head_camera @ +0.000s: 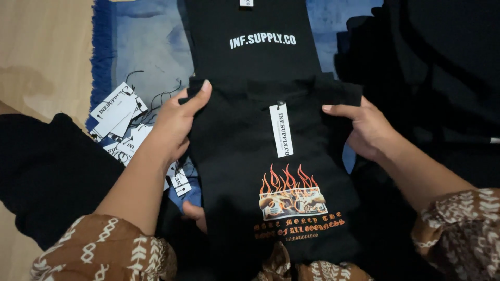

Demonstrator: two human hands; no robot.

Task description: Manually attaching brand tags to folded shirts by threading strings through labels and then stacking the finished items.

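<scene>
At the centre of the frame a folded black cotton shirt (271,177) with an orange flame print and a white paper hang tag (282,130) is held up by both hands: the left hand (174,125) has its grip closed on the shirt's upper left edge, thumb laid flat over the fabric, and the right hand (364,127) pinches the upper right edge, fingers tucked behind. Above it lies another black garment with white lettering (255,41) on a blue rug (140,47), and a loose pile of white paper tags with black strings (122,122) sits at middle left beside the left wrist.
</scene>
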